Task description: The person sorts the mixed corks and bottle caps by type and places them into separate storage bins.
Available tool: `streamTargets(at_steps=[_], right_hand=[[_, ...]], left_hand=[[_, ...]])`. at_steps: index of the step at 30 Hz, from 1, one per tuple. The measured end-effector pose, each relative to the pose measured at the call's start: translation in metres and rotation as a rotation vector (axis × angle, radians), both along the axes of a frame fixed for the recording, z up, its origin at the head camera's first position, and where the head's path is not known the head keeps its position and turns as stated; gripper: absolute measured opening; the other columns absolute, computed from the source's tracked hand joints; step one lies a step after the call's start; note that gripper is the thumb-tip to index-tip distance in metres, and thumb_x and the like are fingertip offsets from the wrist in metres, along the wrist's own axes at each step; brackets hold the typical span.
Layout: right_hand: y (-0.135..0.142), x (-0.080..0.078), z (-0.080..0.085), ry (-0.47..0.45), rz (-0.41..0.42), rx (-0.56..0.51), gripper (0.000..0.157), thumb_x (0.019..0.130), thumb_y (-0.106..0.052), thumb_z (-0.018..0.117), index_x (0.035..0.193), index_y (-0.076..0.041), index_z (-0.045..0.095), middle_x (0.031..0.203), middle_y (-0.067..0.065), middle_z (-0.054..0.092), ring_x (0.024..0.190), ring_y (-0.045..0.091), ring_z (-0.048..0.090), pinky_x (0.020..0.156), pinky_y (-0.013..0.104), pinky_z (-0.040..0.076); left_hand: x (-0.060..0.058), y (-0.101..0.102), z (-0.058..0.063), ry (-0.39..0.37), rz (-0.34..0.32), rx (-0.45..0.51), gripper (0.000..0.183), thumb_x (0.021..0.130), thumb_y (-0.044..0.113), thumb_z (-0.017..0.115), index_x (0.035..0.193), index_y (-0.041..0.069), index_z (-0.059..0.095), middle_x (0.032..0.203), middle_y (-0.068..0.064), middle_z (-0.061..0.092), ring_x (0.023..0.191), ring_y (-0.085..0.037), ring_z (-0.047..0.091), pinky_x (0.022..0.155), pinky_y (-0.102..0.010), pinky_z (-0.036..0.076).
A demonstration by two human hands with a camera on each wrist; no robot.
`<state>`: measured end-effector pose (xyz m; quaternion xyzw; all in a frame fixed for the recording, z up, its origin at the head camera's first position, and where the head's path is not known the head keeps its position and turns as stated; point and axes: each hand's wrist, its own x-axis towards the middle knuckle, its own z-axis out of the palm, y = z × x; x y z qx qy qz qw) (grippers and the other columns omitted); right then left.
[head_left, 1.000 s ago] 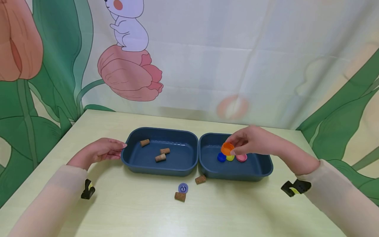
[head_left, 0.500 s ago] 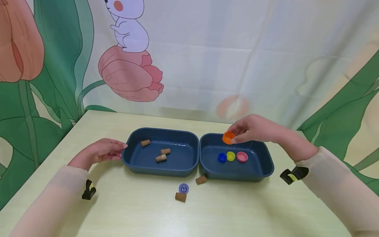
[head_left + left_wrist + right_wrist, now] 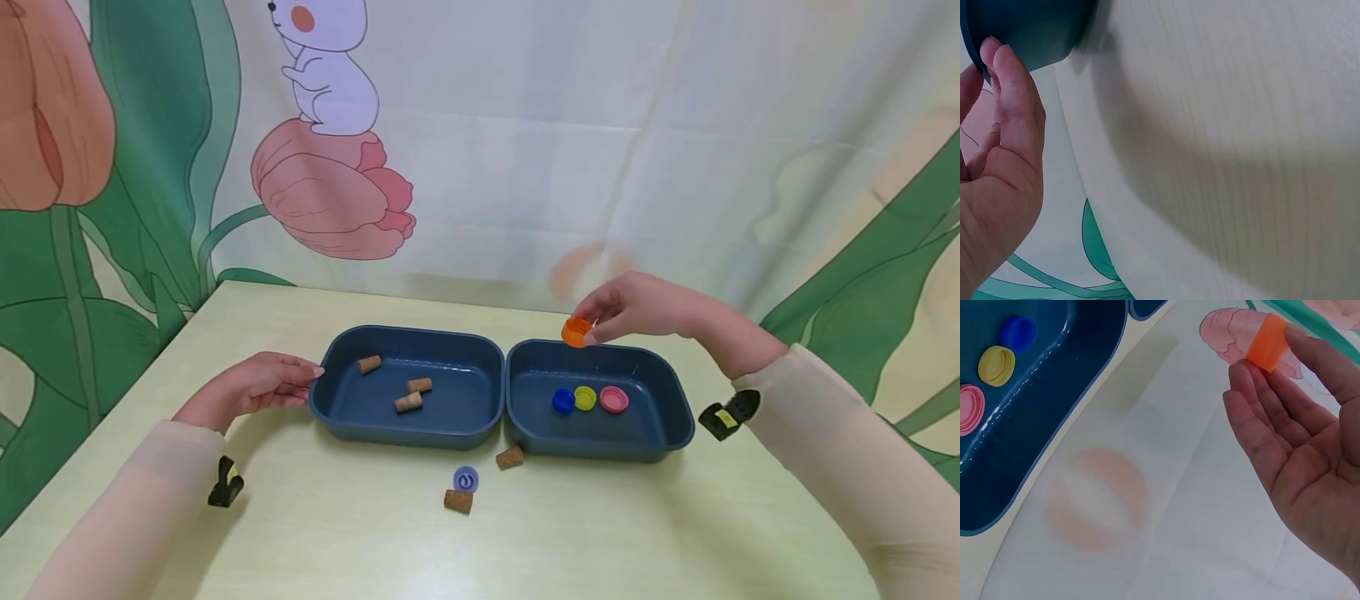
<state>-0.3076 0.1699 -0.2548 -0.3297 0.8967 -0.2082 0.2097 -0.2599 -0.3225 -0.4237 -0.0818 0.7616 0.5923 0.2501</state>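
In the head view, my right hand [image 3: 641, 307] pinches an orange bottle cap [image 3: 576, 332] between thumb and fingertips, above the back rim of the right blue tray [image 3: 600, 446]. The right wrist view also has the orange cap [image 3: 1267, 342] at the fingertips. In that tray lie a blue cap [image 3: 563, 401], a yellow cap [image 3: 585, 397] and a pink cap [image 3: 613, 399]. At the far left, my left hand [image 3: 258, 383] holds the rim of the left blue tray [image 3: 408, 435]; its fingertips press the outer wall in the left wrist view. Three corks [image 3: 408, 403] lie inside this tray.
In front of the trays, a purple cap [image 3: 466, 479] touches or nearly touches a cork [image 3: 458, 501]. Another cork [image 3: 510, 457] lies by the right tray's front corner. A printed curtain [image 3: 480, 167] hangs behind the pale table [image 3: 360, 533].
My right hand has risen and moved back with the orange cap, from over the caps in the right tray to its back rim. The left hand stays at the left tray's rim.
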Motion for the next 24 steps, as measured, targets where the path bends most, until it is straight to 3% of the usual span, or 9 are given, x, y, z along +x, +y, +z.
streamTargets(at_steps=[8,16,24], right_hand=[[-0.003,-0.014,-0.006,0.008,0.003,0.004,0.033,0.097,-0.015,0.069,0.125,0.001,0.069,0.114,0.017,0.076,0.101,0.021,0.071,0.085,0.022,0.057],[-0.007,-0.031,-0.020,0.042,-0.002,0.030,0.033,0.096,-0.016,0.071,0.125,0.000,0.070,0.115,0.018,0.075,0.105,0.027,0.070,0.092,0.035,0.061],[-0.014,-0.041,-0.035,0.031,0.009,0.067,0.035,0.096,-0.016,0.070,0.126,0.002,0.069,0.118,0.020,0.074,0.107,0.030,0.069,0.090,0.034,0.060]], left_hand=[[-0.001,0.000,0.001,0.004,-0.009,-0.002,0.034,0.105,0.022,0.058,0.127,-0.004,0.059,0.079,0.007,0.070,0.073,-0.004,0.068,0.074,-0.018,0.062],[0.000,-0.002,0.002,0.005,-0.005,-0.007,0.029,0.106,0.021,0.057,0.122,-0.001,0.062,0.078,0.007,0.069,0.072,-0.004,0.067,0.073,-0.018,0.062],[0.000,-0.002,-0.002,0.012,-0.008,-0.003,0.034,0.106,0.022,0.057,0.127,-0.004,0.059,0.078,0.008,0.068,0.072,-0.004,0.066,0.074,-0.019,0.062]])
